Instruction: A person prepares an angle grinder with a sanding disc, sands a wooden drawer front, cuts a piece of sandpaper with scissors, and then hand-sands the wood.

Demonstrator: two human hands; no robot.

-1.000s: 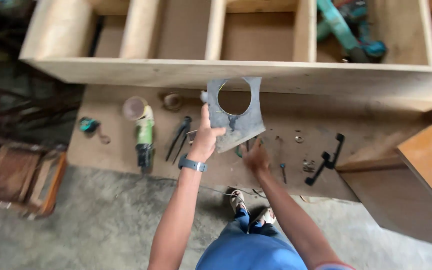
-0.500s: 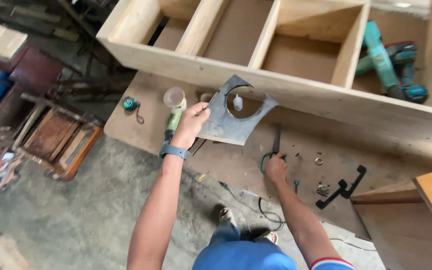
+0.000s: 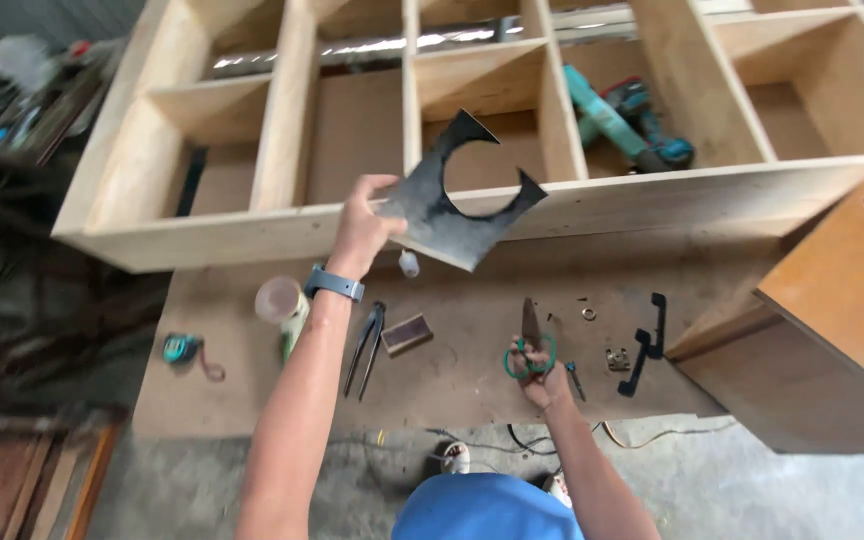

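- Our left hand (image 3: 362, 228) is raised and pinches the left edge of a dark metal sheet (image 3: 442, 215) with a round cut-out, held tilted in the air above the tabletop (image 3: 452, 375).
- Behind the sheet, beyond our left hand, stands a plywood cabinet frame (image 3: 282, 130) with open compartments; a teal cordless drill (image 3: 622, 120) lies in one compartment, up and to the right of the sheet.
- Our right hand (image 3: 542, 375) is low over the tabletop, fingers closed around the green handles of a pair of snips (image 3: 530, 345), blades pointing away from us.
- Left of our right hand lie black pliers (image 3: 365, 350) and a small dark block (image 3: 407, 334).
- Right of it lies a black handle bracket (image 3: 645, 345).
- Below our left wrist rests a green angle grinder (image 3: 287, 315); farther left, a teal tape measure (image 3: 179, 348).
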